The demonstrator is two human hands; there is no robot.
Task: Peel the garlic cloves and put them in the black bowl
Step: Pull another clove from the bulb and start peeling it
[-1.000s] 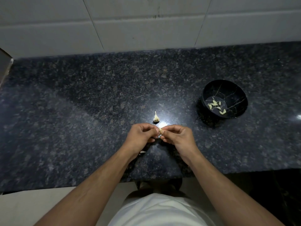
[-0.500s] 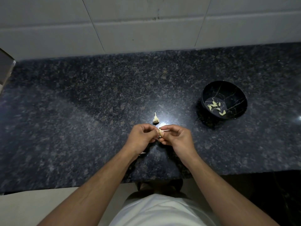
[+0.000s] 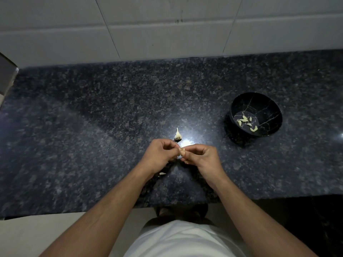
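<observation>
Not a lot has moved in the last second, honestly: both hands are parked in the same spot near the front edge of the table, about the middle of it, working the same garlic clove (image 3: 182, 152). What did change is small. Half a second back there was a thin pale strip sticking out sideways from between the fingertips, looked like a bit of skin getting pulled, and now that strip is gone and you just see the pale clove end showing between the two thumbs. So my guess is a piece of peel just came away, though I can't tell how much skin is left on it. The left hand (image 3: 159, 154) has its fingers curled in, pinching the clove from the left, and the right hand (image 3: 202, 157) is curled the same way, pinching from the right, fingertips touching. The black bowl (image 3: 272, 110) sits toward the right edge of the table, well apart from the hands, with a handful of peeled cloves (image 3: 246, 122) already in the bottom. Just behind the hands there's a leftover garlic stem piece (image 3: 177, 135) on the table. This clove seems close to done, then it goes over right into the bowl.
</observation>
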